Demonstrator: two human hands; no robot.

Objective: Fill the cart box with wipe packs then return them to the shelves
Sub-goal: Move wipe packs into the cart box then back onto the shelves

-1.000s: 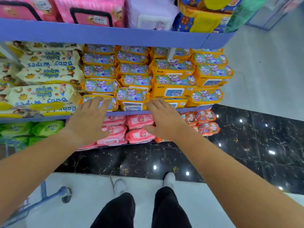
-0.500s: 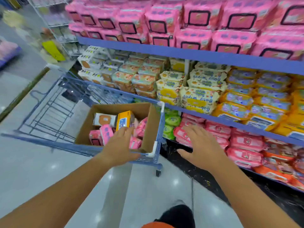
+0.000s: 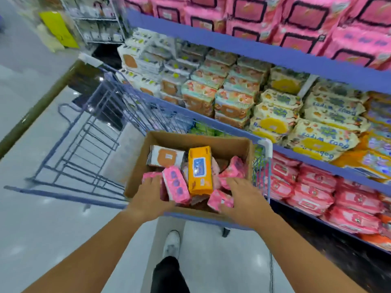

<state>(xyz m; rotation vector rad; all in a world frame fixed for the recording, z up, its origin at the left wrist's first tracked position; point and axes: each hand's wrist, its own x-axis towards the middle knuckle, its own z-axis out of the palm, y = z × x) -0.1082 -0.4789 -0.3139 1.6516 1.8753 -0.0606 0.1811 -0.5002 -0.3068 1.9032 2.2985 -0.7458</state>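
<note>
Your left hand and right hand have moved from the shelf into the near box, fingers spread over pink packs, so returning probably continues.

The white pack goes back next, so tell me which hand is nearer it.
Left. The left hand sits just in front of the white pack, on a pink pack; the right hand is farther off, across the orange pack from it.

Wipe packs lie in the box (cart left of shelves).
</note>
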